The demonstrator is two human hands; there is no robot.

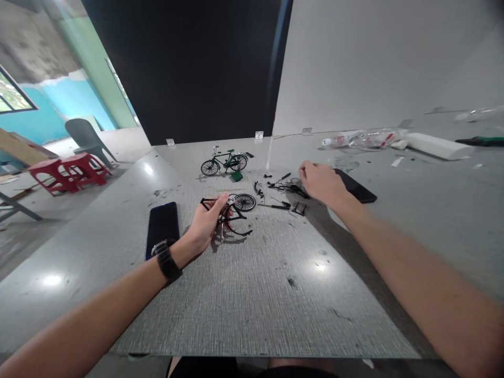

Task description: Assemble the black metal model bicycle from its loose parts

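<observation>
**Grey bench [236,299] held one small bicycle whole, another in parts**

A dark bicycle frame [236,217] was just above the middle of the bench, with the left grip [208,220] clamped on it, thumb on top. One wheel [244,202] showed right beside the frame; whether it was fixed there could not be told.

The dark bicycle looked far from complete: apart from what was at the left grip, a scatter of loose parts [289,188] lay to the right, with a thin rod [273,206] at its near side. The right grip [321,181] was at the far right edge of these; its fingertips were hidden, so whether they were apart or together could not be told.

Beyond the frame, a green bicycle [228,159] stood seemingly finished, a green box [237,176] near it. Farther out, a blue phone [163,226] lay by the left wrist, a black phone [358,187] behind the right one, and clear plastic wrapping [370,139] by the pale wall [374,63].
</observation>
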